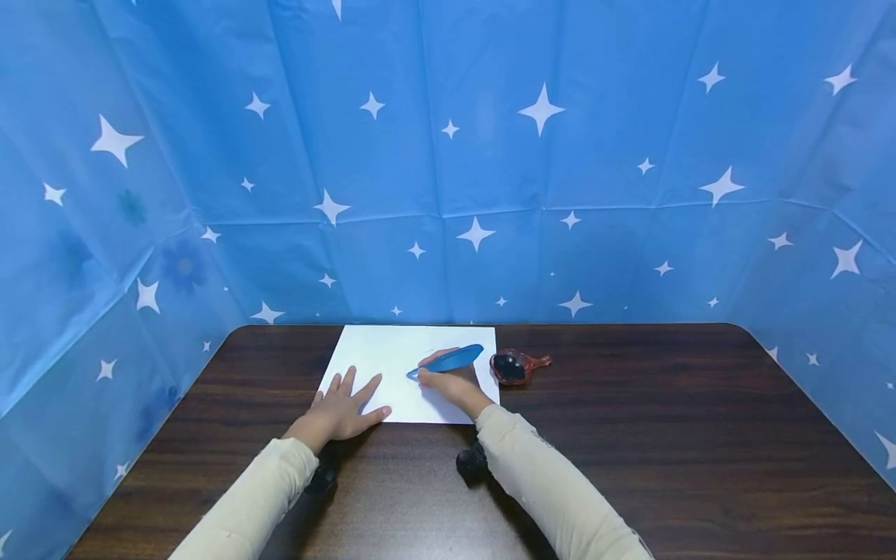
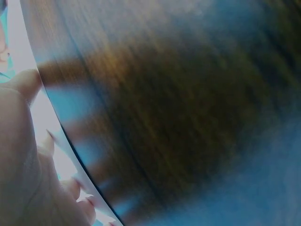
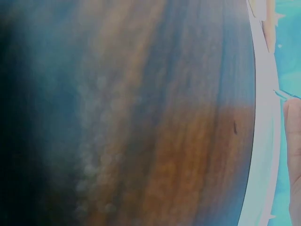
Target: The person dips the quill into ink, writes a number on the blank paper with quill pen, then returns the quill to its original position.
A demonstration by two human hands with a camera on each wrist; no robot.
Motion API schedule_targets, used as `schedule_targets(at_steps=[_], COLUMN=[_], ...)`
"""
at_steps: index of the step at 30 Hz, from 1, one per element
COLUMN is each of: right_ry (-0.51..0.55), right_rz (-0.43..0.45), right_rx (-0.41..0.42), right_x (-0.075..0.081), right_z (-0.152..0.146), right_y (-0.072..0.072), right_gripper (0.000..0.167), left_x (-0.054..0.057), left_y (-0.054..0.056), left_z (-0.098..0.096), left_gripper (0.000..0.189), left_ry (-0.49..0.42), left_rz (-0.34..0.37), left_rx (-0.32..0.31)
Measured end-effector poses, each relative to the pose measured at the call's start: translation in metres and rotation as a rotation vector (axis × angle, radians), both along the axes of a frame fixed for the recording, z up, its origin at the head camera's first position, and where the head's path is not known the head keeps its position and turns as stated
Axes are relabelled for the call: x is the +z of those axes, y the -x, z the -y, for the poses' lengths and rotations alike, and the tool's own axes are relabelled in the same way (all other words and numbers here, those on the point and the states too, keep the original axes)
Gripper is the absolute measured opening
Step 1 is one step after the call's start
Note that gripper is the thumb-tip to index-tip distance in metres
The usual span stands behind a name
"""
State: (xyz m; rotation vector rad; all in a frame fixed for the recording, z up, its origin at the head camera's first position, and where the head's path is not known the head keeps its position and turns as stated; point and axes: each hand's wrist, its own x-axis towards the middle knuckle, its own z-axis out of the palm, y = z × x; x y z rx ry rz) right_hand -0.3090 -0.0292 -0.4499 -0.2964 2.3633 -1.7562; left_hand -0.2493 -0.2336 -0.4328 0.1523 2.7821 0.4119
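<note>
A white sheet of paper (image 1: 381,346) lies on the dark wooden table. My left hand (image 1: 338,414) rests on its lower left part with fingers spread. My right hand (image 1: 453,386) pinches a blue feather quill pen (image 1: 458,358) over the paper's right half, its plume leaning up to the right. Whether the tip touches the paper is too small to tell. In the left wrist view, the left hand (image 2: 19,141) lies across the paper's edge. The right wrist view catches only part of the right hand (image 3: 295,150) and the quill's thin tip.
Just right of the paper stands a small reddish-brown dish (image 1: 537,362) with a handle, holding dark ink. The wooden table (image 1: 665,420) reaches out to both sides. A blue curtain (image 1: 490,171) with white stars hangs behind it.
</note>
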Motion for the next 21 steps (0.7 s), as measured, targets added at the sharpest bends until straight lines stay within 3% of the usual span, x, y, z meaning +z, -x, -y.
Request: schedule_targets(at_steps=[11,16,21], right_ry=[-0.047,0.01,0.04], right_rz=[0.002,0.008,0.02], right_rx=[-0.01,-0.024,0.019], right_x=[0.0011,-0.0012,0.0016], right_z=[0.0007,0.0003,-0.0036], right_y=[-0.0015,-0.0001,0.0033], right_gripper=[0.013,0.016,0.021], left_x=[-0.0057,-0.0056,-0.0037], left_y=[0.0007,0.0012,0.002], left_z=[0.0012,0.001,0.0012], left_gripper=[0.074,0.074,0.073], left_ry=[0.007,0.013,0.014], left_rz=[-0.018,-0.02,-0.014], left_rx=[-0.006,-0.008,-0.009])
